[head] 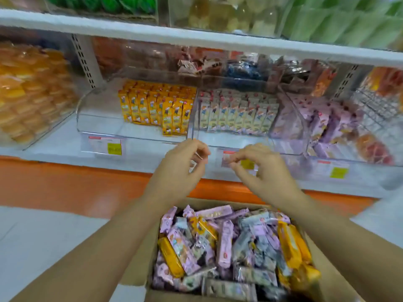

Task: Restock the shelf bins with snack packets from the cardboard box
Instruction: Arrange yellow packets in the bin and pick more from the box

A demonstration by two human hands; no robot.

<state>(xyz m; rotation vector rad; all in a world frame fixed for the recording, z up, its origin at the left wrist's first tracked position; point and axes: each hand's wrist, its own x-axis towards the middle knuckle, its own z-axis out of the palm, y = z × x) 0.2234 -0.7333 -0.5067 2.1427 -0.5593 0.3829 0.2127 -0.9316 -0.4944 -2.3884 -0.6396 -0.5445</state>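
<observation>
On the far shelf [54,149], starting at the left, we see a clear bin [98,120] of yellow packets [157,105] standing in rows on its right side, while its left part is bare, so we judge there is room to fill. Our left hand [178,164] hovers just in front of the bins, fingers loosely curled and holding nothing. Next along, the middle bin [229,140] holds a row of white packets [237,115] towards the back, with its near strip bare. Our right hand [257,168] hangs beside the left one, apart from it, also loosely curled and empty as far as the blur lets us tell. Further right, a third bin [283,147] carries pink packets [322,125], heaped rather than lined up. Near us, below both hands, the cardboard box [137,267] is heaped with mixed snack packets [218,247] in pink, yellow and grey. We judge the restocking well short of finished: most of the stock sits in the box, and each bin can take more.
</observation>
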